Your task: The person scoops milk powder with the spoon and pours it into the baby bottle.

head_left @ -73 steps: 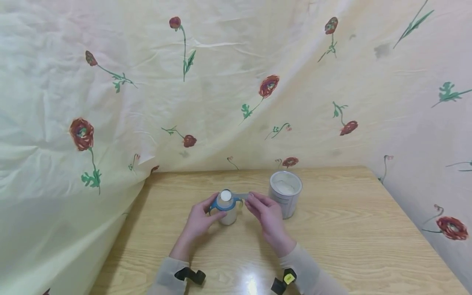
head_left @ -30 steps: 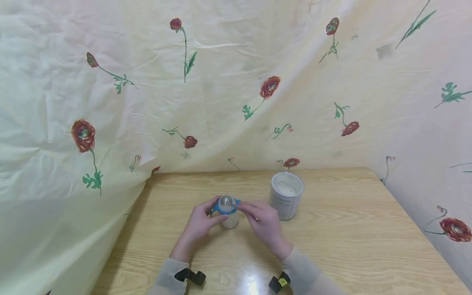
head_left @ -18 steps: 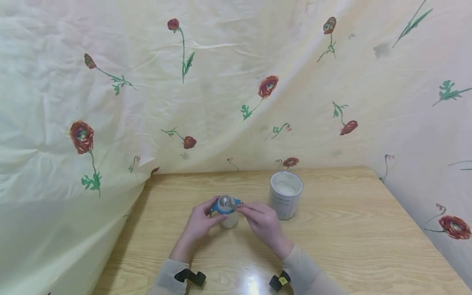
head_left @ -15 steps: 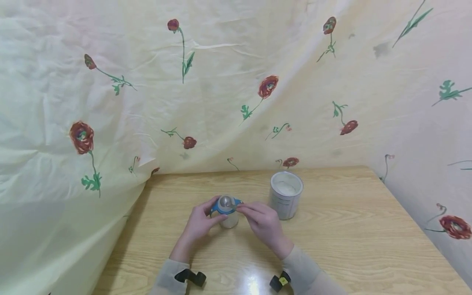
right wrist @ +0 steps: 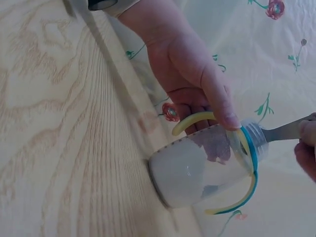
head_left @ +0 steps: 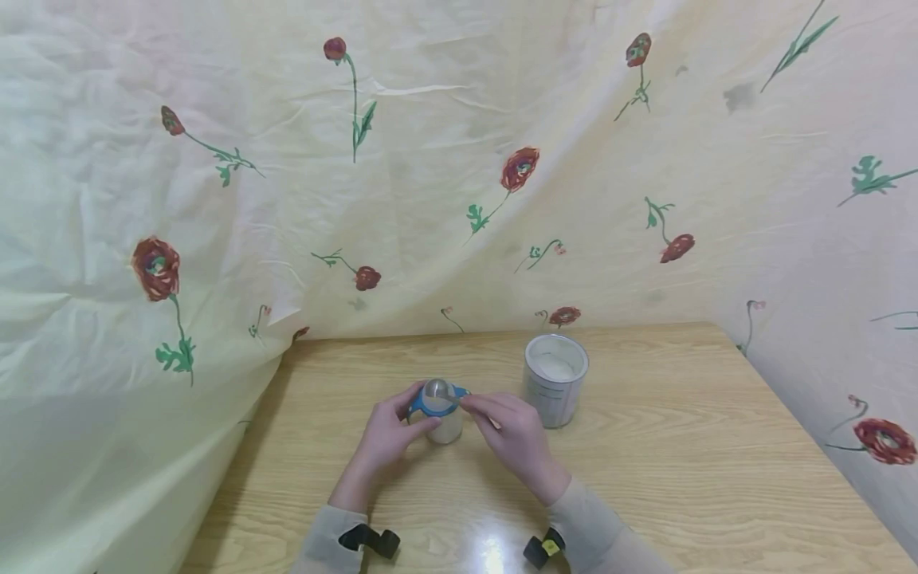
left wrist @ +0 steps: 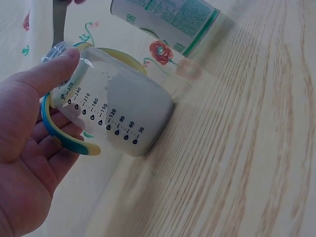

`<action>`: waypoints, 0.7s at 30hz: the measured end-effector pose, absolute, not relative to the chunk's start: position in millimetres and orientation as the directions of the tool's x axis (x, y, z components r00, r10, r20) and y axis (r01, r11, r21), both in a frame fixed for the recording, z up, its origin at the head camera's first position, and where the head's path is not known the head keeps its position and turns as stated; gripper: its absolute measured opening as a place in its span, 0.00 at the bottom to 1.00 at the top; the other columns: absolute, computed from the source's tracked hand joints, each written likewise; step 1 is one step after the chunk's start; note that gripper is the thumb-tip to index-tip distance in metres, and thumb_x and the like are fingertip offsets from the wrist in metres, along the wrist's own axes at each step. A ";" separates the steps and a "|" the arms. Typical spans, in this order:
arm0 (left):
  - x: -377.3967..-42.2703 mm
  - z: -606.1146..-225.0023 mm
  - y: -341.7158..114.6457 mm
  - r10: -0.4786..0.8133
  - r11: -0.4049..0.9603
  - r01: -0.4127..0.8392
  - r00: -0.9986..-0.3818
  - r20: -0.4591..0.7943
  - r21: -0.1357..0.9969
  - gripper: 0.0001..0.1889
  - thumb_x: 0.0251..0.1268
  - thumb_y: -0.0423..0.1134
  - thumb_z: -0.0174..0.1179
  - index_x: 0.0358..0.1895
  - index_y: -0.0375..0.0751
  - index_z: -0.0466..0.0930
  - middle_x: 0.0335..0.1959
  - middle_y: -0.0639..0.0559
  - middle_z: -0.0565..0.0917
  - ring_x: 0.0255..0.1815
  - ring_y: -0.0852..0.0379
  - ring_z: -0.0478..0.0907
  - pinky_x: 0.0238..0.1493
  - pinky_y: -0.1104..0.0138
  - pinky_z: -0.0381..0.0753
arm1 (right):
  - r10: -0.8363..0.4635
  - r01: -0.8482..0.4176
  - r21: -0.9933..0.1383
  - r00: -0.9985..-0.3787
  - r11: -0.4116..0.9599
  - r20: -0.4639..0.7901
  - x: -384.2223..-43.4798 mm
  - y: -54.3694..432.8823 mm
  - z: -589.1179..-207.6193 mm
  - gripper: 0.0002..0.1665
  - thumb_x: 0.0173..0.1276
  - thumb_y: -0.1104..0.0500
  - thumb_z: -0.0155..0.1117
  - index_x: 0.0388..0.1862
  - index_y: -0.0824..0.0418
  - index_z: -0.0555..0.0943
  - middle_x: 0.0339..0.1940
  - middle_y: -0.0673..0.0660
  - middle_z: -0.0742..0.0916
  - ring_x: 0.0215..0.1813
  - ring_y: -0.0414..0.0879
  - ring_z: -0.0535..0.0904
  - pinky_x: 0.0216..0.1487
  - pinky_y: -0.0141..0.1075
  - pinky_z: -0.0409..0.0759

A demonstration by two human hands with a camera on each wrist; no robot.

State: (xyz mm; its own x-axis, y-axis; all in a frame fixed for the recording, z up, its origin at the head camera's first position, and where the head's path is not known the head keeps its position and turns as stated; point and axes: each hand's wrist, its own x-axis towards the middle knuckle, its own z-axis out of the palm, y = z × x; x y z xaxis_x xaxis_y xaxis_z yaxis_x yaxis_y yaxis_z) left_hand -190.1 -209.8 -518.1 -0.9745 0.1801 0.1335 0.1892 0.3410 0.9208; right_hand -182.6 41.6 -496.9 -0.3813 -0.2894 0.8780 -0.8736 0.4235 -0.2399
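Observation:
A clear baby bottle with a blue and yellow handle ring stands upright on the table, white powder filling its lower part. My left hand grips it around the neck, thumb in front. In the left wrist view the bottle shows printed measuring marks. My right hand pinches the handle of a metal spoon. The spoon's bowl is turned over above the bottle mouth, its rounded back facing up. In the right wrist view the spoon handle meets the bottle's threaded neck.
An open can of white powder stands behind and to the right of my right hand. The wooden table reaches back to a flowered cloth hanging behind it and at both sides.
The spoon, level with a white heap over the bottle earlier, has been tipped over and now shows its metal back. The powder is off it. The left hand has stayed on the bottle.

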 end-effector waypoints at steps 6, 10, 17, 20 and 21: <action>-190.5 -519.1 -209.4 0.185 0.351 0.193 -0.974 0.134 0.916 0.39 0.65 0.50 0.78 0.78 0.49 0.75 0.73 0.51 0.80 0.75 0.45 0.74 0.78 0.45 0.68 | -0.286 -0.878 -0.245 -0.380 0.411 0.880 -181.4 41.9 -495.8 0.17 0.60 0.73 0.78 0.47 0.62 0.92 0.43 0.55 0.94 0.41 0.49 0.92 0.44 0.38 0.91; -190.9 -519.8 -209.4 0.188 0.359 0.199 -0.972 0.139 0.912 0.38 0.65 0.49 0.78 0.78 0.49 0.75 0.73 0.51 0.80 0.75 0.45 0.74 0.78 0.45 0.68 | -0.292 -0.878 -0.254 -0.387 0.405 0.875 -181.2 41.5 -495.4 0.20 0.57 0.75 0.79 0.47 0.62 0.92 0.43 0.56 0.94 0.41 0.49 0.92 0.44 0.38 0.91; -190.6 -518.7 -209.2 0.189 0.364 0.207 -0.971 0.145 0.908 0.38 0.66 0.47 0.77 0.78 0.48 0.75 0.74 0.50 0.79 0.76 0.45 0.74 0.78 0.45 0.68 | -0.312 -0.867 -0.299 -0.434 0.398 0.845 -180.3 43.1 -493.2 0.16 0.61 0.72 0.79 0.47 0.61 0.92 0.45 0.55 0.94 0.44 0.48 0.92 0.47 0.37 0.91; -190.8 -518.6 -209.1 0.193 0.362 0.215 -0.969 0.153 0.907 0.37 0.66 0.47 0.77 0.78 0.48 0.75 0.73 0.50 0.79 0.75 0.45 0.74 0.78 0.45 0.68 | -0.318 -0.866 -0.305 -0.441 0.396 0.839 -180.5 43.8 -493.4 0.14 0.63 0.71 0.78 0.47 0.60 0.92 0.45 0.54 0.94 0.45 0.48 0.92 0.48 0.37 0.91; -190.8 -518.7 -209.0 0.194 0.360 0.217 -0.969 0.155 0.907 0.37 0.66 0.46 0.77 0.78 0.48 0.75 0.73 0.50 0.80 0.75 0.45 0.74 0.78 0.45 0.68 | -0.317 -0.866 -0.308 -0.442 0.393 0.839 -180.6 43.9 -493.6 0.14 0.64 0.70 0.78 0.47 0.60 0.92 0.45 0.54 0.94 0.45 0.48 0.92 0.48 0.37 0.91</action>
State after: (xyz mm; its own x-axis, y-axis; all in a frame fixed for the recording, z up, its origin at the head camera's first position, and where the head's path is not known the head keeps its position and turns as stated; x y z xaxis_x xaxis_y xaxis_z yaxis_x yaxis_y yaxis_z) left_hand -190.8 -209.0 -518.7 -0.9686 0.1941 0.1551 0.2174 0.3601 0.9072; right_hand -180.6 43.9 -493.6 -0.4421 -0.3173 0.8390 -0.8663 0.3934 -0.3077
